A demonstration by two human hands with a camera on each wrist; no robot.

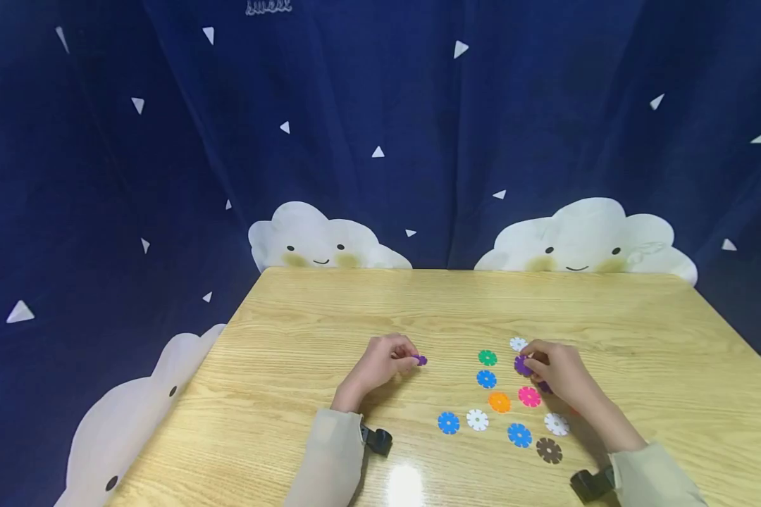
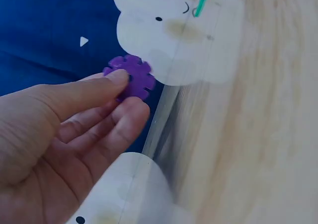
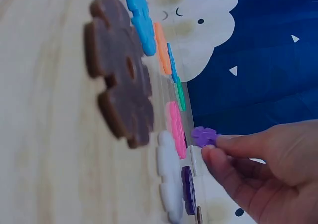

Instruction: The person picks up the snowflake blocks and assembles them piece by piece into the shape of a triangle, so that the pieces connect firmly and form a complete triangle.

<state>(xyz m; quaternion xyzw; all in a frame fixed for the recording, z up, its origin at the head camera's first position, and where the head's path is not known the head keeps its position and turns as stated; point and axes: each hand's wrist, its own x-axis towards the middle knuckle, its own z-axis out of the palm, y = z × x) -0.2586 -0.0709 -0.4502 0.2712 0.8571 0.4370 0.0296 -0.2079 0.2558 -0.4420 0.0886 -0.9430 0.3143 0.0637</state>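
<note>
The left hand (image 1: 380,360), in the middle of the frame, pinches a purple disc (image 2: 141,80) with its thumb on top and fingertips below. The right hand (image 1: 561,372), right of the middle, pinches a second purple disc (image 3: 202,134) between thumb and fingers. Both pinches are narrow, only as wide as a thin disc. Each disc is held near one side, maybe so the slots on the other side stay free. In the right wrist view, the second one looks lifted off the table (image 1: 292,317).

The loose discs lie flat at lower right of the middle, with gaps around most of them. That likely makes each one easy to pinch. The green disc (image 1: 485,359) is at the top of this bunch, with a blue one (image 1: 483,380) just under it. The orange disc (image 1: 496,404) and the pink disc (image 1: 526,398) sit side by side, and the brown disc (image 1: 543,451) is lowest. A dark purple one (image 1: 545,387) is partly hidden by the right hand.

The left arm comes up from the bottom middle, and its fingers point right. The right arm comes from the bottom right corner and leans up and left, so its fingers point left. The two hands face each other, well apart.
</note>
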